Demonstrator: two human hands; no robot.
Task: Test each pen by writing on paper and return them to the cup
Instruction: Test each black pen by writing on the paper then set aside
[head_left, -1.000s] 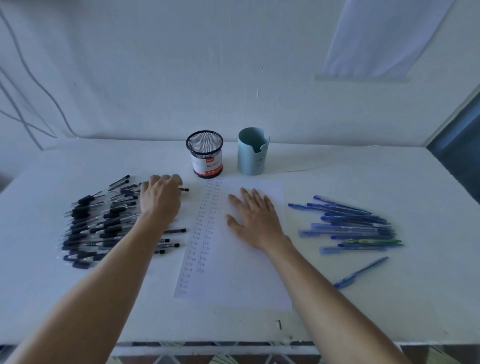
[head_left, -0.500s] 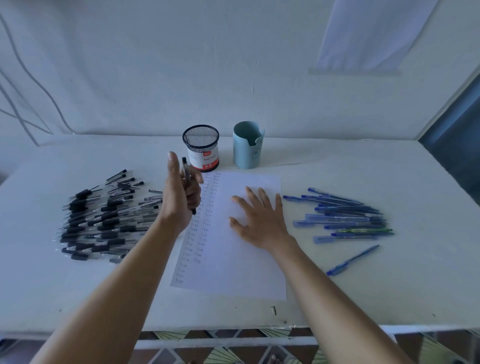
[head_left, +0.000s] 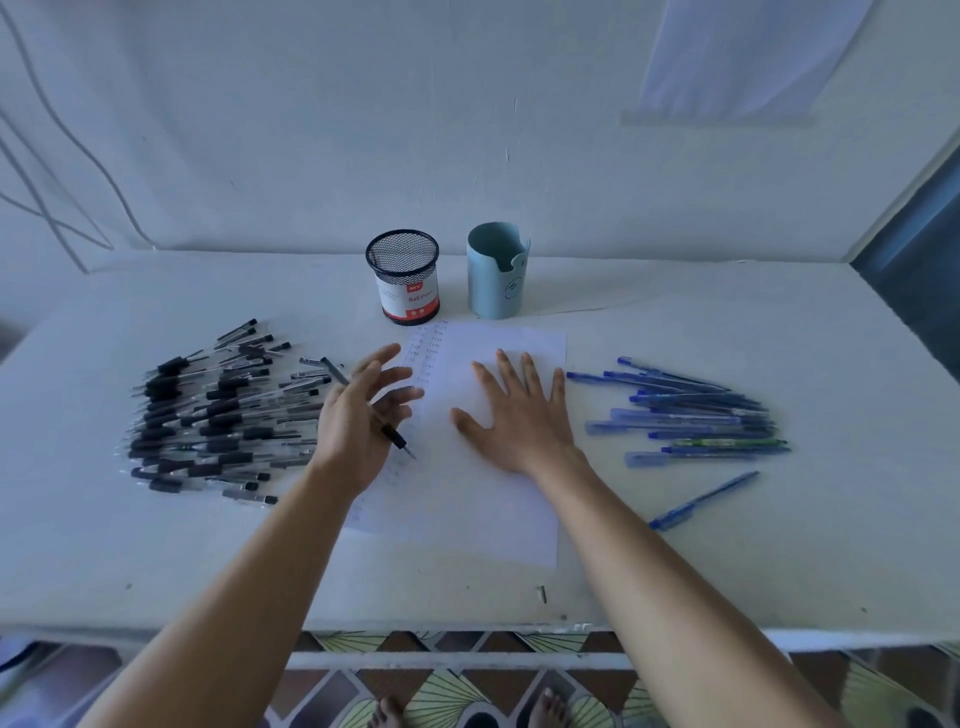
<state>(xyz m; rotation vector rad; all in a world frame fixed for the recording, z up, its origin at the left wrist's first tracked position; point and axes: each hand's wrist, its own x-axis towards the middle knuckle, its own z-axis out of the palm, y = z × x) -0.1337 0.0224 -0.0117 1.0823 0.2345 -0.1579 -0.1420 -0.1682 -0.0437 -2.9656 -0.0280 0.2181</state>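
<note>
The right hand (head_left: 511, 415) lies flat and open, pinning the paper (head_left: 483, 509) steady, while the left hand (head_left: 358, 415), fingers splayed, loosely holds 1 black pen (head_left: 393, 437) tip-down, likely for writing.

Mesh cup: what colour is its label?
White with a red band along the bottom; the mesh cup itself is black. Head view.

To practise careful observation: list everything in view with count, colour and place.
black pens: many, black, heaped left
blue pens: many, blue, one green, right
lone pen: one, blue, front right
mesh cup: one, black, behind paper
plain cup: one, light blue, beside mesh cup
paper: one, white, centre
table: one, white, under everything
held pen: one, black, in left hand
left hand: one, above paper's left edge
right hand: one, flat on paper
</note>
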